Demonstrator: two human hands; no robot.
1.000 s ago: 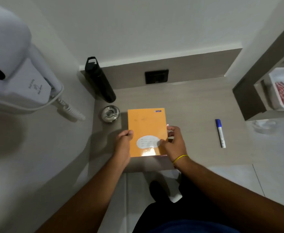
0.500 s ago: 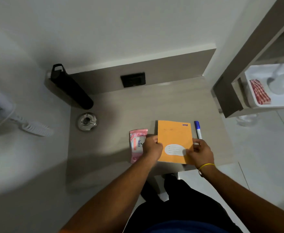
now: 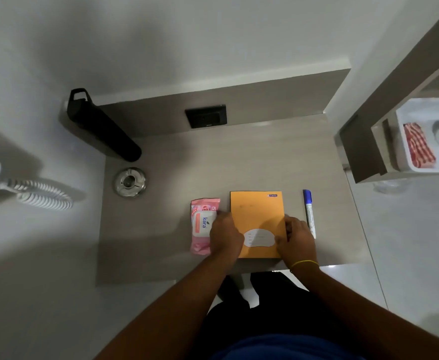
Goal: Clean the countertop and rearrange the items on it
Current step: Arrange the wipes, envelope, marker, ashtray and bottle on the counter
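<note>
Notebook (image 3: pixel 257 214): orange, lying flat near the front edge of the table (image 3: pixel 239 157), cover up, long sides running front to back. It sits between the pink wipes pack (image 3: pixel 202 224) and the blue marker (image 3: pixel 309 213), which reads as a tidy row being built along the front.
Left hand (image 3: pixel 225 236): pressed on the notebook's left edge, fingers curled over the border; it also overlaps the wipes pack, so whether it touches that pack I cannot tell. The grip looks like a light pinch for squaring, not a lift.
Right hand (image 3: pixel 295 239): on the lower right corner, thumb on the cover, fingers wrapped round the edge, holding from the opposite side so the book can be nudged straight.
Marker: just beside the notebook's right side, parallel to it, apart from it.
Wipes pack: just left of the notebook, likewise parallel.
Black bottle (image 3: pixel 101 126): upright in the back left corner, out of the working space.
Metal ashtray (image 3: pixel 130 182): in front of the bottle, well apart from the row.
Step in hand: probably final alignment of the notebook.
</note>
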